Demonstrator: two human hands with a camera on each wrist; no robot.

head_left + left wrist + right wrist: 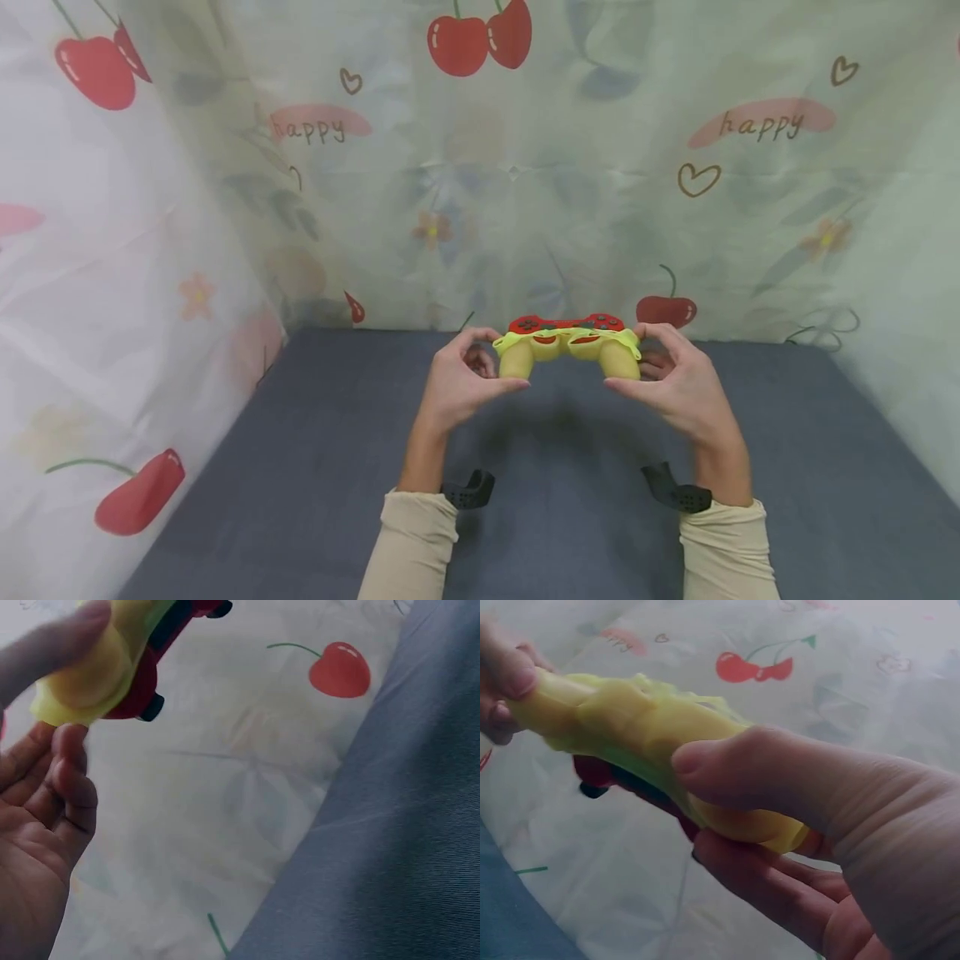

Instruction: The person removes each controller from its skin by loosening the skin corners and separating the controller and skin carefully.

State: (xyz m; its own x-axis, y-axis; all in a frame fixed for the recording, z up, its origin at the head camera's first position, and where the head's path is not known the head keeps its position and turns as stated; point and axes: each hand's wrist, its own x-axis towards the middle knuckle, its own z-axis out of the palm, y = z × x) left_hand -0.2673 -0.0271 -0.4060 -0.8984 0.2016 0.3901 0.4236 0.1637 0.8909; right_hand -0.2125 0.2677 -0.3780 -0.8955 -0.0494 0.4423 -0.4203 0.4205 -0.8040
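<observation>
A red game controller [542, 324] with dark buttons is held above the table, partly inside a yellow silicone cover [516, 361]. Its red top faces away from me, and the cover wraps the grips on my side. My left hand [459, 375] pinches the left grip between thumb and fingers. On the other end, my right hand [690, 385] pinches the right grip in the same way. In the right wrist view the right thumb presses on the yellow cover [622, 712], with fingers beneath. Black controller parts stick out past the cover in the left wrist view.
A dark grey-blue cloth [315, 483] covers the table. Behind and at the sides hangs a pale curtain [510, 208] printed with cherries, hearts and the word "happy". Black straps [678, 496] are worn on both wrists, by the beige sleeves.
</observation>
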